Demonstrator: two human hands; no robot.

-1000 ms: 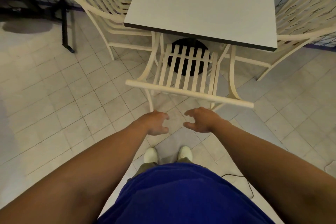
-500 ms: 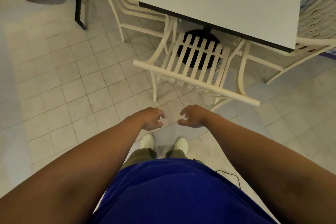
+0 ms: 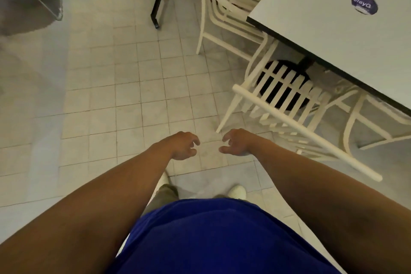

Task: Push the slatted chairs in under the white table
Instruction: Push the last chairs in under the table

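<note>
Two slatted chairs show at the white table (image 3: 338, 29): the near chair (image 3: 287, 104), tucked partly under its edge, and the far chair (image 3: 222, 4) at twelve o'clock. The left hand (image 3: 181, 145) and right hand (image 3: 236, 142) hang empty, fingers loosely curled. The near chair sits at two o'clock from them, untouched, its top rail running from ten toward four o'clock.

Dim, soft indoor light; wide-angle edge distortion.

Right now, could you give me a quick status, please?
Left hand and right hand empty, off nearest chair. Its seat is under the white table.
</note>
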